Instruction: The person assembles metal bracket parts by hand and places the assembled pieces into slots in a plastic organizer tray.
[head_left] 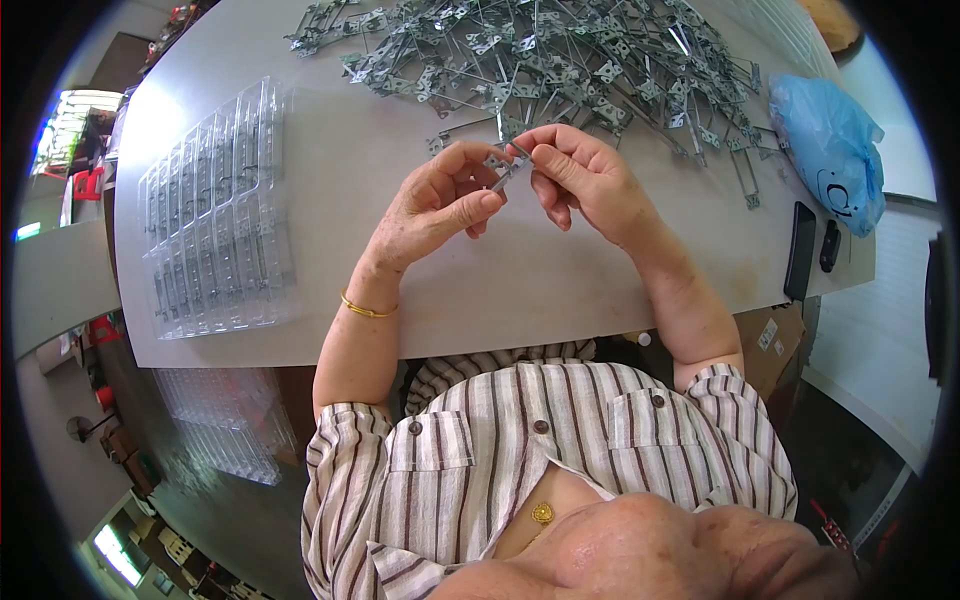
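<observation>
Above the tabletop, near its middle, my left hand (437, 205) pinches a small metal bracket piece (503, 181) between thumb and fingers. My right hand (588, 182) meets it from the other side, thumb and forefinger closed on the upper end of the metal. Whether this is one piece or two joined ones, I cannot tell. Just beyond my fingers spreads a large heap of thin metal brackets with rods (540, 60). To the left lies a clear plastic tray (215, 215) with rows of compartments, many holding similar metal parts.
A blue plastic bag (828, 150) sits at the right of the white table (540, 300). Near it lie a dark phone-like slab (800, 250) and a small black object (830, 246). More clear trays (225, 415) are below the left table edge; a cardboard box (770, 345) stands below right.
</observation>
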